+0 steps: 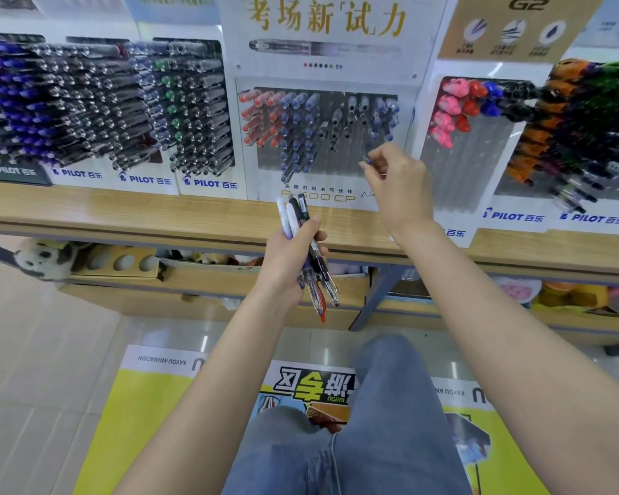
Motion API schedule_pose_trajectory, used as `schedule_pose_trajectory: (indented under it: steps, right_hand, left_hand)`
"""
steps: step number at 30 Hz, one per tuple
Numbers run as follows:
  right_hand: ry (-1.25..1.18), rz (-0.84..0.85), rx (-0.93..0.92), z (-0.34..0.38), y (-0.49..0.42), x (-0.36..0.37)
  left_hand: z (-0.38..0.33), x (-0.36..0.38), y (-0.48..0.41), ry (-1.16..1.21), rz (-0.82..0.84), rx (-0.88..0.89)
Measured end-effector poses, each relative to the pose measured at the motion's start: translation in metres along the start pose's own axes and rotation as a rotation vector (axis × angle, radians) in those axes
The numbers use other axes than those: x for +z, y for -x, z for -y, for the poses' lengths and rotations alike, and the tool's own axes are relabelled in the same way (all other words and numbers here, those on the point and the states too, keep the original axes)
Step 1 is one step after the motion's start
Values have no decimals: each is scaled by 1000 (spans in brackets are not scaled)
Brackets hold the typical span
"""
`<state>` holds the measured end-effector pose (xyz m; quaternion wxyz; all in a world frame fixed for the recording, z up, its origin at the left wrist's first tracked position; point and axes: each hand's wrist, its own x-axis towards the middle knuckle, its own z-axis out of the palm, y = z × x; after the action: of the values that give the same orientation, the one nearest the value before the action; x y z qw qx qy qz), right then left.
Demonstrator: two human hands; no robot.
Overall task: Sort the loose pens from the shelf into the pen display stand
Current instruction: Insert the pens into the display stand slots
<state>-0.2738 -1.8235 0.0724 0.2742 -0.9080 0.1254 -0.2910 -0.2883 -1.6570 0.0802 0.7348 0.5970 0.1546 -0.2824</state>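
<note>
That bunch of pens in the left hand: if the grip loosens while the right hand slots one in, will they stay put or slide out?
The bunch of pens probably slips easily: the barrels look smooth and glossy, and they hang tip-down below the left hand. They are likely stiff and light, so they would drop singly. Being round, they would probably roll on the shelf.

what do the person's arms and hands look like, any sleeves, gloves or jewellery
Both arms are bare as far as the frame shows; no sleeve is visible. The left hand and the right hand wear no gloves, and no ring, watch or bracelet shows on either. Fingernails look short and unpainted.
</note>
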Motion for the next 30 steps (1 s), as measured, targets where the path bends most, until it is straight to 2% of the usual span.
schedule_pose_trajectory:
  steps: [4,12,17,20,30]
  right_hand:
    - [-7,-10,-30,-2,4,0]
    - [2,-1,76,6,0,-3]
    - [32,-153,-100,12,16,-15]
    - [26,-176,-157,12,25,-24]
    - [11,-222,-211,14,34,-35]
  left_hand:
    - [3,1,-3,1,27,3]
    - [8,-2,-1,46,37,41]
    - [6,-4,2,59,29,55]
    - [6,-2,5,58,29,55]
    - [7,1,11,61,27,41]
